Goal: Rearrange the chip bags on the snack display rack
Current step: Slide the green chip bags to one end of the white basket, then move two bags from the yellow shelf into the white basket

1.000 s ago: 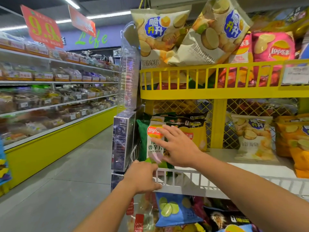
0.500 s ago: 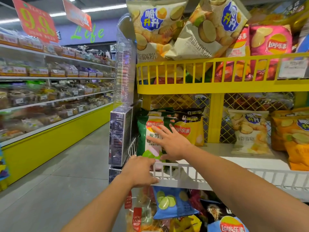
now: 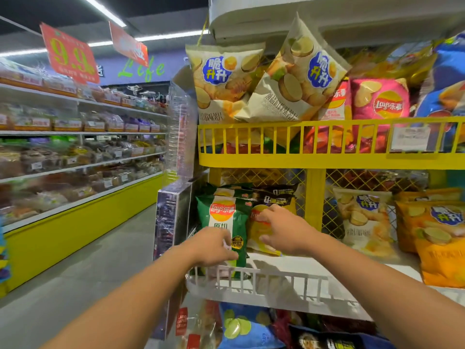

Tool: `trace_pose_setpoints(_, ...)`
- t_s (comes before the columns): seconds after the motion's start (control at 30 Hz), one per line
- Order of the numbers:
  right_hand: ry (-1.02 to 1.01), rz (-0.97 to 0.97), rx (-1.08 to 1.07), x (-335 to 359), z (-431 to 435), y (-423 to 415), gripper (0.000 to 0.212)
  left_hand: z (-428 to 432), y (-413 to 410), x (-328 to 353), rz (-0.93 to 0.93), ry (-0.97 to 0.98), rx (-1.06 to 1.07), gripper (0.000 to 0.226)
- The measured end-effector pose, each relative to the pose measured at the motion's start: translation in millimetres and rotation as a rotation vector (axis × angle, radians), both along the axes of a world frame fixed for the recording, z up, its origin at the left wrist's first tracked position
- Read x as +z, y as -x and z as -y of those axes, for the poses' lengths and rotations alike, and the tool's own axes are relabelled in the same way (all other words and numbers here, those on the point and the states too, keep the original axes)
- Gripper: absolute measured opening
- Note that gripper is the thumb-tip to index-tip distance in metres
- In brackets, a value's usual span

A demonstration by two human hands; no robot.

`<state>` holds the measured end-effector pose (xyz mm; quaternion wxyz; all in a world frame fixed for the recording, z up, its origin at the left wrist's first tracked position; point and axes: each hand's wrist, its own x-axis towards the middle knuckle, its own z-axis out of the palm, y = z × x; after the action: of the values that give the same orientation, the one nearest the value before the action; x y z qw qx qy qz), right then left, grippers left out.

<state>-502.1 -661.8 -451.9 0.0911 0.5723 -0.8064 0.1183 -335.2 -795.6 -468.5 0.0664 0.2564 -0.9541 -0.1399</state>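
On the white wire-railed middle shelf [image 3: 276,280], the left hand [image 3: 211,248] grips the lower part of the upright green foil chip bag [image 3: 224,222]. The right hand [image 3: 284,230], fingers spread, presses the yellow foil chip bag [image 3: 259,235] beside it. Straightening this pair seems underway; next probably comes squaring both upright against the rail.

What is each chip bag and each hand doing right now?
green bag: upright, front left of white shelf.
yellow bag: upright, beside the green one.
left hand: on the green bag's lower front.
right hand: fingers spread on the yellow bag.
tilted cream bag: leaning on top shelf.
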Motion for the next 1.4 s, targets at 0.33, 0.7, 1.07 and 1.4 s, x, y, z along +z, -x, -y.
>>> trace_pose_setpoints(0.33,-0.118,0.066,0.051,121,-64,4,0.043,-55,17,152,0.165,0.194,-0.092,0.046)
trace_pose_setpoints(0.7,-0.075,-0.026,0.068,217,-94,-1,0.045,-60,6,236,0.119,0.325,0.001,0.039)
trace_pose_setpoints(1.07,0.333,0.208,-0.286,251,-76,21,0.029,-23,-19,269,-0.316,0.333,0.334,0.037)
trace_pose_setpoints(1.4,0.738,0.712,-0.355,244,-26,32,0.05,2,11,266,-0.724,0.292,0.404,0.048)
